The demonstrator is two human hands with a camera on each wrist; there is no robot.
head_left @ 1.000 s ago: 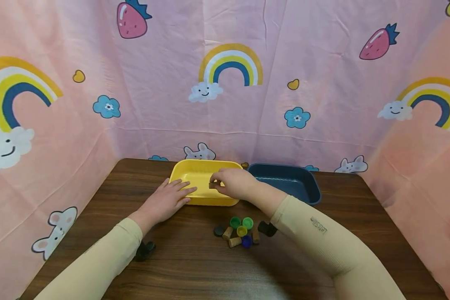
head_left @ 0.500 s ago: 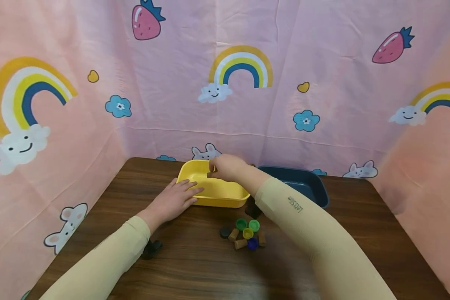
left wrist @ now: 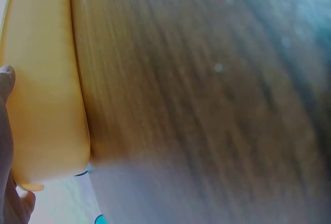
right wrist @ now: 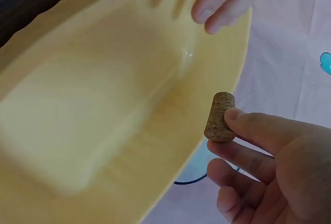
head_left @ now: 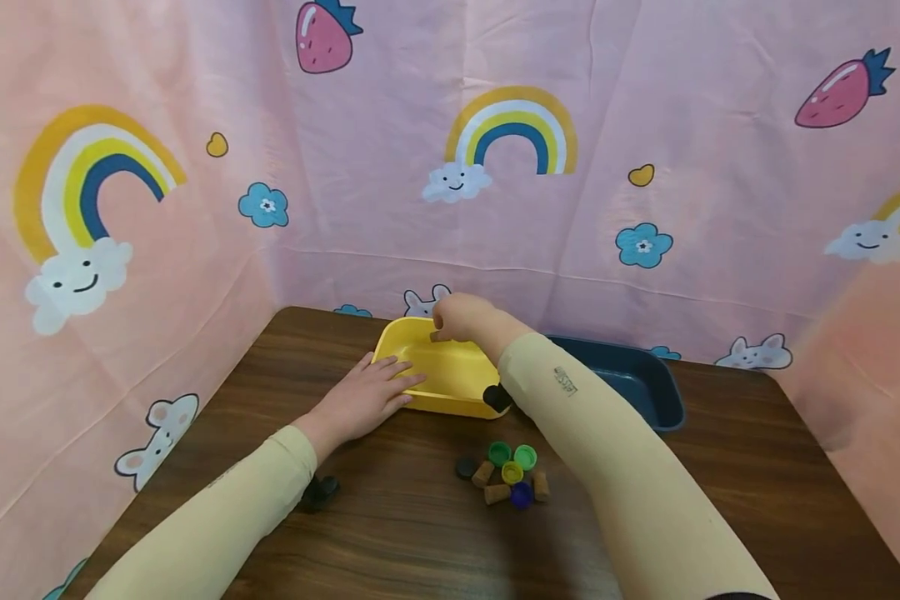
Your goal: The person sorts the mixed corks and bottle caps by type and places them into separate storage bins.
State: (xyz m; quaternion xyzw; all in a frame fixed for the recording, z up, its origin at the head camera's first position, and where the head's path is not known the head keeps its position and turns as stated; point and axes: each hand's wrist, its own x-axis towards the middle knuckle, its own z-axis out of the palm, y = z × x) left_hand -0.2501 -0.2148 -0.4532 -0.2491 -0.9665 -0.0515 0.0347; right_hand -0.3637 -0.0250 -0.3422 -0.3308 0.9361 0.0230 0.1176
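My right hand (head_left: 467, 319) pinches a cork (right wrist: 221, 115) between thumb and fingers, over the back part of a yellow basin (head_left: 450, 406). The right wrist view shows the cork overlapping the basin's rim, its other fingers loosely bent below. At the basin's left front corner rests my left hand (head_left: 367, 396), fingers spread and straight over the rim. Only a thumb and parts of that hand show at the edge of the left wrist view, against the yellow wall (left wrist: 46, 94).
Nearer me on the wooden table lie several corks (head_left: 497, 494), a dark green cap (head_left: 499, 453), a light green cap (head_left: 526, 457), a yellow cap (head_left: 512, 473), a blue cap (head_left: 522, 496) and a black disc (head_left: 466, 467). A dark blue basin (head_left: 648, 392) stands right, partly behind my forearm.
My right hand has moved back and left over the yellow basin, still holding the cork. My left hand stays on the rim. The head view has turned left.
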